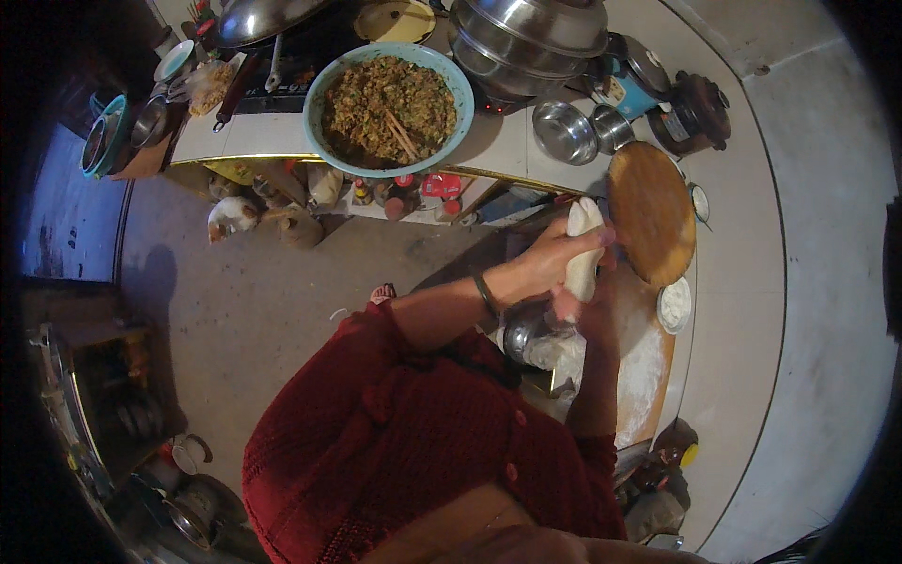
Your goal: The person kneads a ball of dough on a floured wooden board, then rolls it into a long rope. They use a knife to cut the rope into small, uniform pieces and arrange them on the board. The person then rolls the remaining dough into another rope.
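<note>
A thick, elongated piece of white dough [582,271] is held upright between my hands, with a fold showing at its top end. My left hand [553,257], with a dark bangle on its wrist, wraps around the dough's upper part, the thumb lying across it. At the lower end my right hand [567,304] grips the dough; it is blurred and partly hidden behind it. Beside the hands stands a round wooden lid or board [652,213]. A floured wooden board [640,374] lies beyond my right forearm, and a bowl of white flour [674,305] sits near its far edge.
On the tiled counter [264,135] are a light-blue basin [311,130] of chopped filling with chopsticks, a steel steamer pot [528,39], steel bowls [564,132] and a dark lidded pot [689,114]. Cats [232,217] rest on the floor under the counter. A metal pot [521,335] stands below my forearm.
</note>
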Demonstrator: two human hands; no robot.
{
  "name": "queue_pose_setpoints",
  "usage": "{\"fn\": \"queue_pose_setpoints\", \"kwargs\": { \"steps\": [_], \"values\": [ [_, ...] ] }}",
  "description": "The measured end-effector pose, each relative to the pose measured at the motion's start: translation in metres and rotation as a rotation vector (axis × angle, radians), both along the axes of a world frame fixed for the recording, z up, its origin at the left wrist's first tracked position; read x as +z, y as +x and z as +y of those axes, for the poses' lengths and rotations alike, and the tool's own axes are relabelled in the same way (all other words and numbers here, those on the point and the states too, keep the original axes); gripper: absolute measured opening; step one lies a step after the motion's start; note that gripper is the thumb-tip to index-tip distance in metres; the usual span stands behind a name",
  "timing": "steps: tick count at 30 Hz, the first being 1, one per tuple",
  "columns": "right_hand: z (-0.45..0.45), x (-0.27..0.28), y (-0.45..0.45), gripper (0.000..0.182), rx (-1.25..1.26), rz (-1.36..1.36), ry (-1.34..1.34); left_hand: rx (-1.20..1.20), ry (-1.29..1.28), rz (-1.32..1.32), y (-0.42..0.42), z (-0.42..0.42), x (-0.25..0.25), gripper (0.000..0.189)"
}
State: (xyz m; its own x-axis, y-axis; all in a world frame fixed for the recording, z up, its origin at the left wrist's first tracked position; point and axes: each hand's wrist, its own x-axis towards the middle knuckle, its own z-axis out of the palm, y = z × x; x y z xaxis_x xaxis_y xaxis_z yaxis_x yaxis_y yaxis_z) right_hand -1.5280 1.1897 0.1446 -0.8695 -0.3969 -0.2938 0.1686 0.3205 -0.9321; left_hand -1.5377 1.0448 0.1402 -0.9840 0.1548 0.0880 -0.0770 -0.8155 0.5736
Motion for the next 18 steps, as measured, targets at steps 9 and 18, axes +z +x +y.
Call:
{"fn": "queue_pose_setpoints", "kwargs": {
  "steps": [9, 18],
  "values": [
    [0.023, 0.004, 0.005, 0.027, 0.32, -0.093, -0.137, -0.101, 0.142, 0.028, 0.01, 0.002, 0.008, 0.033],
    [0.042, -0.018, -0.037, 0.048, 0.583, -0.329, -0.491, -0.08, -0.108, 0.219, -0.006, 0.003, -0.009, 0.035]
  ]
}}
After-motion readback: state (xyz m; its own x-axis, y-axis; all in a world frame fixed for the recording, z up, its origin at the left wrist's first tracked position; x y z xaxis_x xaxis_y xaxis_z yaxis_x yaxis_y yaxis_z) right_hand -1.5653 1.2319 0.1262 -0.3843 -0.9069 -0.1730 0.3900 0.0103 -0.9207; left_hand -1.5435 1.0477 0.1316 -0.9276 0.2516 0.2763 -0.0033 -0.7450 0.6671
